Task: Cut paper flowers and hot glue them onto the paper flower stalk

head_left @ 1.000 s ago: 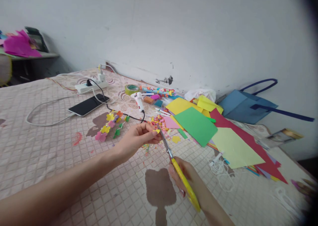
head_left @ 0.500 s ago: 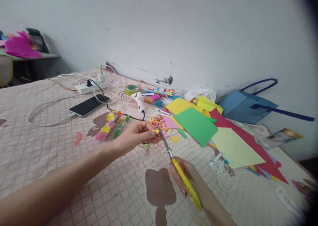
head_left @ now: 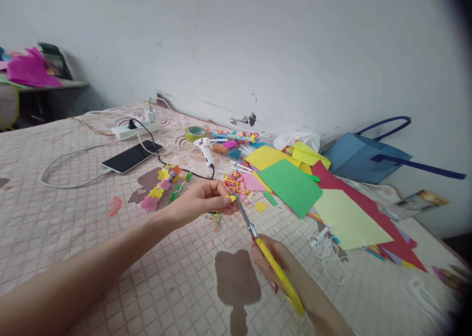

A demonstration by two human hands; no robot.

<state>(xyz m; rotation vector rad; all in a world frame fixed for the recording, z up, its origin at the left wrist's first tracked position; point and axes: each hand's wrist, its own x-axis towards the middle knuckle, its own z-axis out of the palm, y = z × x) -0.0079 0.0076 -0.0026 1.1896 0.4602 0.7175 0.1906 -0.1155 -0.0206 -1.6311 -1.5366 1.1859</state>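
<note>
My left hand (head_left: 204, 203) reaches in from the lower left and pinches a small yellow paper piece (head_left: 231, 198) between thumb and fingers. My right hand (head_left: 282, 272) grips yellow-handled scissors (head_left: 269, 259), whose metal blades point up and left and meet that yellow piece. Both hands hover above a pink quilted bedspread (head_left: 73, 228). Just beyond the left hand lies a heap of small coloured paper scraps (head_left: 236, 181).
Coloured paper sheets (head_left: 291, 181) are spread to the right, with a blue bag (head_left: 363, 156) behind them. A white glue gun (head_left: 206, 150), tape roll (head_left: 195, 132), phone (head_left: 131, 156), power strip (head_left: 134, 128), cables and a chain of paper flowers (head_left: 162, 183) lie to the left. White earphones (head_left: 324, 247) lie nearby.
The scissors and my right hand have slid slightly down and right. The yellow piece has turned a little in my left fingers; otherwise the scene is the same.
</note>
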